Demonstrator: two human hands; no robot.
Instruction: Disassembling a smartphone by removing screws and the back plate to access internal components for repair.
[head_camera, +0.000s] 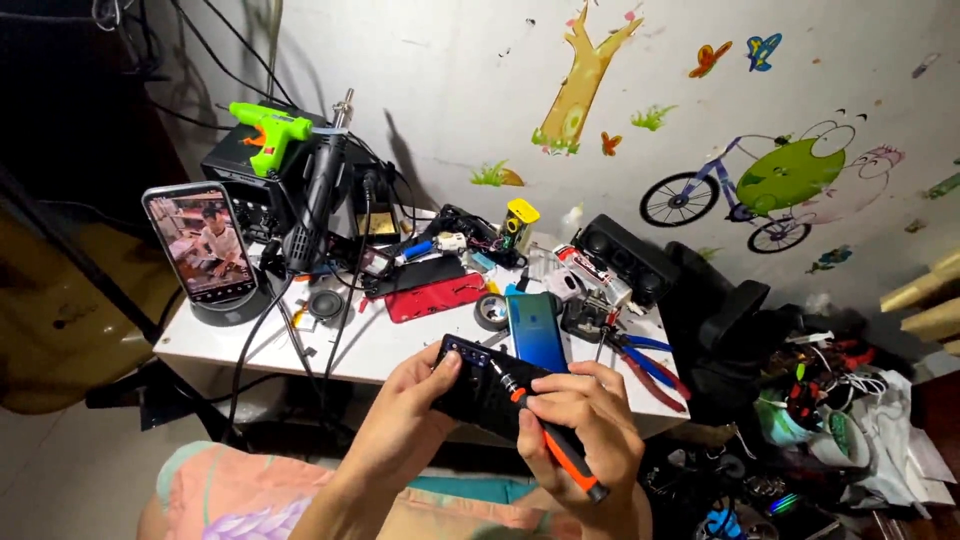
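Right hand (580, 415): curled tight round a screwdriver (555, 440) with an orange and black grip, held like a pen, shaft slanting up and to the left
Screwdriver tip: resting on the dark phone (480, 385), near its upper middle; whether it sat in a screw head was too small to tell
Left hand (415, 400): clasped the phone by its left end, thumb laid across the top face, fingers under it
Phone: held in the air over the person's lap, just in front of the near edge of the table (400, 345), tilted, back side up with what looked like a camera cluster near the thumb
Step in hand: judged to be work on a screw in the phone's back, tool already placed, phone steadied by the other hand
Next move calls for: a square, steady press of the tip and a slow twist, with the left hand keeping the phone from rocking; a slip could scar the casing
Just beyond the hands: a blue phone (535, 330) lay flat on the table, a tape roll (491, 312) beside it, pliers (645, 365) with red and blue handles to the right
Farther out: a red case (435, 297), a hot-air wand (320, 190), a green glue gun (268, 130) on a black box
Far left: a lit phone on a stand (200, 245)
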